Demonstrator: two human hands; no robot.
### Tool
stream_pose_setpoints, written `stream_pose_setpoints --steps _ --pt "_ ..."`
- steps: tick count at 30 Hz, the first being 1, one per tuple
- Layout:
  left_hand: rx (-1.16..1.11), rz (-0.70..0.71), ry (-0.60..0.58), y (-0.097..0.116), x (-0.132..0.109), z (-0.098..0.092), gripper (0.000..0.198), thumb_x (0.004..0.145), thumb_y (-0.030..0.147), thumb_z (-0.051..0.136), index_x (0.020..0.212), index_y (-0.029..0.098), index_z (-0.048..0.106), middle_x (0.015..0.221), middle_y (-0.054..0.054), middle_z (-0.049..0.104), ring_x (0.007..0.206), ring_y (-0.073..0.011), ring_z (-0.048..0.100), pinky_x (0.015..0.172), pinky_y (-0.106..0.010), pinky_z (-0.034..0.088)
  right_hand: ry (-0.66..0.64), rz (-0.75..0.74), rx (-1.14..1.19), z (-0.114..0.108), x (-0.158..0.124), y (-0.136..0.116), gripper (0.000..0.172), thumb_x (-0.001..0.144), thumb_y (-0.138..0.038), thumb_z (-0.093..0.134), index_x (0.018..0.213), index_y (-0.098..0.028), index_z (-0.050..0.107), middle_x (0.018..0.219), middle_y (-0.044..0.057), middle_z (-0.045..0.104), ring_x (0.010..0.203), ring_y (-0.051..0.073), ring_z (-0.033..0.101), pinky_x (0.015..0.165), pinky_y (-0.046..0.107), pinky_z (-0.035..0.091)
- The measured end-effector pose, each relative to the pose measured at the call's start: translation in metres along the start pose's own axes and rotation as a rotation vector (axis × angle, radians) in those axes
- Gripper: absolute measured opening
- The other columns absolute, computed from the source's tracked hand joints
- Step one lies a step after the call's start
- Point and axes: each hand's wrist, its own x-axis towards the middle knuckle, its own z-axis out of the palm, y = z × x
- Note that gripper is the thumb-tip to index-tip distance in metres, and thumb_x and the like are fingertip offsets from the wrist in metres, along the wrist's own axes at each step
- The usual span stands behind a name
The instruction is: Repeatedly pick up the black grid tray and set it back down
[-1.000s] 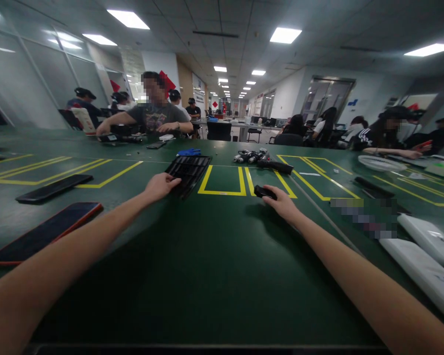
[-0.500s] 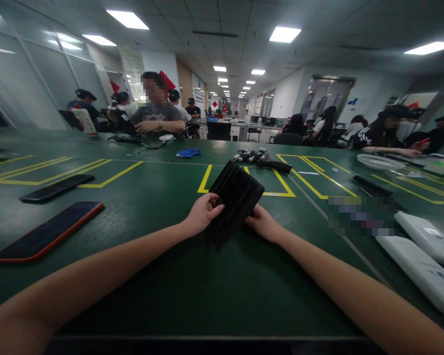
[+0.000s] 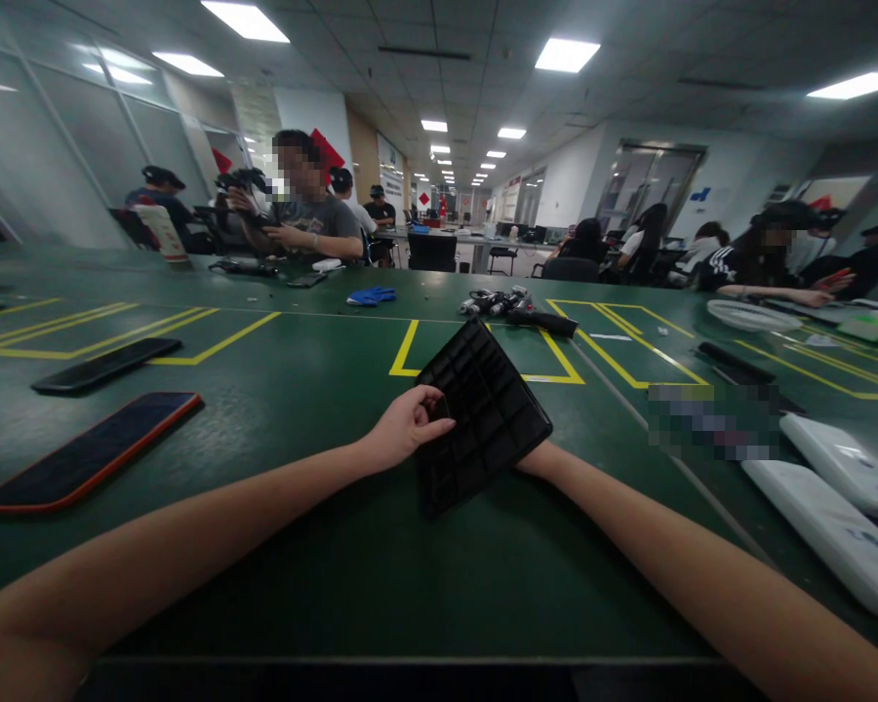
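A flat black tray [image 3: 494,405] with raised ribs forming a grid of small compartments is held tilted above the table, its ribbed face toward me. My right hand [image 3: 538,458] holds it from behind at the lower right; the fingers are hidden by the tray. My left hand [image 3: 414,424] is at the tray's left side, thumb and index finger closed in a pinch over the ribbed face. Something small and dark seems to be between those fingertips, too dim to name.
Left on the green table [image 3: 299,575] lie an orange-edged phone [image 3: 99,450] and a black slab [image 3: 109,366]. White devices [image 3: 834,531] lie at right. Beyond the tray are a black-handled tool [image 3: 541,320], metal parts [image 3: 494,302] and a blue glove [image 3: 371,295]. Several people sit farther back.
The tray has turned so its gridded face shows more fully, and its right edge has shifted right. My right hand has gone further behind it. My left hand has moved slightly right.
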Motion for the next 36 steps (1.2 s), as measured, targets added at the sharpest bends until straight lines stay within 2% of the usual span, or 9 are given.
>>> stream_pose_setpoints --steps 6,11,16,18,20,23,25,31,36 --pt "0.076 0.02 -0.05 -0.001 -0.002 -0.002 0.049 0.074 0.041 0.058 0.113 0.014 0.046 0.062 0.005 0.043 0.054 -0.011 0.042 0.051 -0.024 0.035 0.053 -0.064 -0.09 0.007 0.006 0.005 0.045 0.085 -0.046 0.045 0.125 -0.026 0.053 0.127 0.004 0.055 0.127 0.025 0.04 0.108 0.044 0.032" --pt "0.108 0.025 -0.035 0.006 -0.015 -0.006 0.04 0.087 0.033 0.038 0.123 0.017 0.045 0.091 -0.006 0.055 0.082 -0.0164 0.053 0.07 -0.029 0.044 0.062 -0.076 -0.081 0.008 0.006 0.009 0.054 0.084 -0.054 0.043 0.128 -0.023 0.05 0.134 0.007 0.048 0.126 0.026 0.041 0.111 0.043 0.026" --pt "0.082 0.046 -0.031 0.004 -0.019 -0.025 0.037 0.085 0.022 0.036 0.121 0.02 0.045 0.113 -0.008 0.054 0.098 -0.0169 0.053 0.085 -0.031 0.043 0.0 -0.069 -0.119 0.003 0.004 0.005 0.053 0.083 -0.048 0.047 0.13 -0.024 0.047 0.137 0.005 0.045 0.131 0.026 0.033 0.112 0.043 0.025" --pt "0.206 0.072 -0.02 0.002 -0.019 -0.034 0.031 0.082 0.024 0.042 0.112 0.019 0.05 0.111 -0.008 0.054 0.096 -0.0182 0.053 0.082 -0.032 0.044 -0.019 -0.076 -0.14 0.001 0.004 0.002 0.052 0.084 -0.043 0.048 0.133 -0.023 0.044 0.139 0.005 0.042 0.133 0.026 0.031 0.111 0.043 0.028" --pt "0.354 0.047 -0.085 0.0 -0.02 -0.04 0.028 0.078 0.029 0.051 0.103 0.018 0.054 0.099 -0.007 0.057 0.085 -0.0187 0.054 0.073 -0.031 0.045 -0.037 -0.085 -0.167 0.0 0.003 0.001 0.053 0.085 -0.036 0.05 0.135 -0.023 0.04 0.142 0.005 0.038 0.132 0.027 0.032 0.111 0.045 0.029" --pt "0.483 0.028 -0.188 -0.002 -0.023 -0.04 0.019 0.075 0.028 0.055 0.09 0.018 0.057 0.084 -0.004 0.057 0.073 -0.0173 0.053 0.064 -0.029 0.043 -0.064 -0.088 -0.212 0.0 0.003 0.001 0.055 0.086 -0.031 0.048 0.138 -0.025 0.034 0.143 0.003 0.035 0.129 0.027 0.037 0.11 0.047 0.029" --pt "0.507 0.063 -0.18 -0.002 -0.023 -0.037 0.009 0.076 0.025 0.053 0.081 0.018 0.057 0.08 -0.003 0.057 0.071 -0.0164 0.052 0.063 -0.028 0.042 -0.071 -0.081 -0.242 0.0 0.002 0.001 0.056 0.086 -0.031 0.047 0.14 -0.027 0.03 0.144 0.003 0.033 0.129 0.027 0.038 0.11 0.047 0.029" --pt "0.222 0.005 -0.011 0.007 -0.015 -0.035 0.01 0.078 0.027 0.051 0.08 0.017 0.052 0.069 -0.001 0.058 0.061 -0.0144 0.056 0.056 -0.027 0.046 -0.071 -0.094 -0.301 -0.002 0.002 0.003 0.055 0.085 -0.032 0.049 0.138 -0.024 0.035 0.144 0.002 0.032 0.134 0.028 0.027 0.113 0.047 0.025" --pt "0.154 0.036 -0.06 0.019 -0.007 -0.028 0.014 0.076 0.028 0.056 0.08 0.015 0.057 0.064 0.0 0.059 0.056 -0.0126 0.059 0.054 -0.025 0.049 -0.038 -0.12 -0.314 0.001 0.004 0.008 0.054 0.088 -0.035 0.041 0.14 -0.02 0.032 0.144 0.006 0.032 0.136 0.026 0.024 0.112 0.047 0.026"
